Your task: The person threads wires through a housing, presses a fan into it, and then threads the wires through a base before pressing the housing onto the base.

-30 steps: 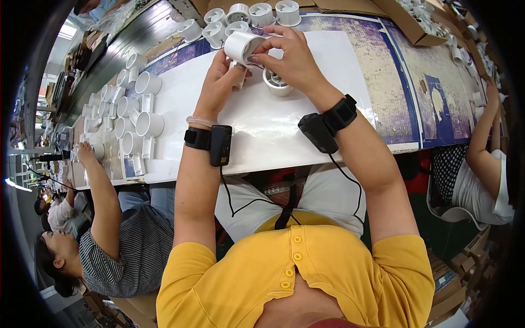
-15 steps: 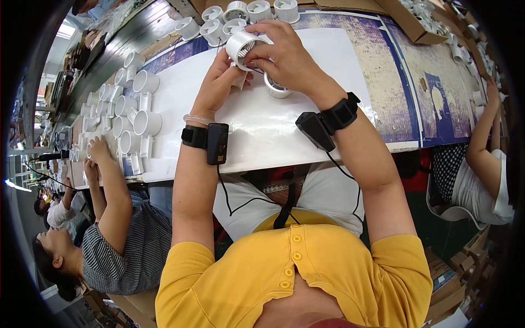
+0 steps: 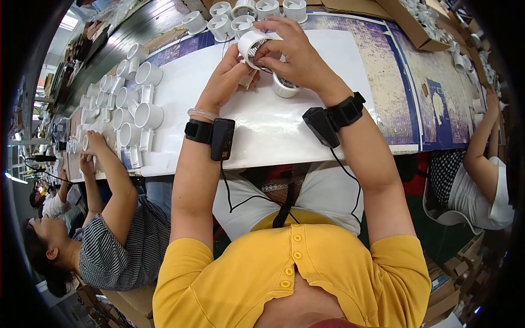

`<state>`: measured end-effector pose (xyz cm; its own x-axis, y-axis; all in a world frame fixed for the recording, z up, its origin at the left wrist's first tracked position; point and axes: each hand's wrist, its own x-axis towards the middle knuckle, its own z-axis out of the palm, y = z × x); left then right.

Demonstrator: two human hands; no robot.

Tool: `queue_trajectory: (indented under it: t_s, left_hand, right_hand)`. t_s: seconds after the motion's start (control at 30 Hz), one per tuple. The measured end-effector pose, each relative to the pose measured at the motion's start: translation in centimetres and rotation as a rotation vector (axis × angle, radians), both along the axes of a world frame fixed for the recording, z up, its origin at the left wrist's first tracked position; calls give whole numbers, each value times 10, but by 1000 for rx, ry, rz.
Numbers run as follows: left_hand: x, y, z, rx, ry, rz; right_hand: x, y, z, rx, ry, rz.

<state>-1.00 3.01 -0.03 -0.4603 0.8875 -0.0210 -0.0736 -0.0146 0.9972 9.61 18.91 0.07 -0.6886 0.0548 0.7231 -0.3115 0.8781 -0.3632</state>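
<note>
Above the far half of the white work surface, I hold a white plastic fan housing (image 3: 249,44), a short round tube with a slatted inside and a side bracket. My left hand (image 3: 225,81) is closed round the bracket below the tube. My right hand (image 3: 295,56) grips the tube's rim, its thumb and a finger reaching into the opening. Thin dark wires show by the fingers. Just under my right hand, a second white round housing (image 3: 286,87) rests on the surface. Part of the held piece is hidden behind my fingers.
Several white fan housings (image 3: 220,26) stand at the far edge. More white tubes with brackets (image 3: 148,115) cover the left side, where a co-worker's hands (image 3: 94,143) work. A cardboard box (image 3: 418,24) of white parts lies far right; another person's arm (image 3: 490,104) reaches in there.
Both my hands and the held housing appear slightly further right, as does much of the table. My grip looks much the same. The co-worker's hands at left have shifted a little.
</note>
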Motion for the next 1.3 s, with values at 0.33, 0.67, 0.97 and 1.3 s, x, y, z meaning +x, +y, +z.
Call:
queue_trajectory:
  t_s: [0.33,0.67,0.97,1.3]
  left_hand:
    - [-4,0,-2,0,6,-33]
    - [-10,-3,-1,-31,-46,-2]
    - [-9,-6,1,4,-110,-51]
    - [-12,-7,-4,-16,-121,-81]
  right_hand:
    - [4,-5,6,23,2,63]
    - [5,-10,8,25,-44,64]
    - [4,0,3,-146,-92,93]
    - [7,5,8,-72,-92,84]
